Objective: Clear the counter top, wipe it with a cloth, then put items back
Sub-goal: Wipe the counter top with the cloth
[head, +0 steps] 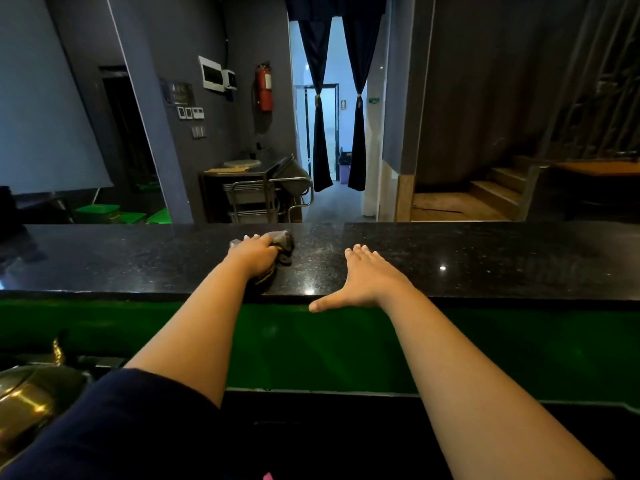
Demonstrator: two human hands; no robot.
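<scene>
Wiping step in hand: left hand [254,252] fingers curled round grey cloth [282,244] at desk [485,258] centre, right hand [369,280] flat, fingers straight, at 3 o'clock of it; next, likely sweeping unwiped granite.

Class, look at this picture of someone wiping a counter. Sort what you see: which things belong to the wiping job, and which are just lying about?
Job:
black speckled stone counter top
crumpled grey cloth
left hand on the cloth
right hand flat on the counter

Lying about:
red fire extinguisher
metal trolley
brass kettle
</scene>
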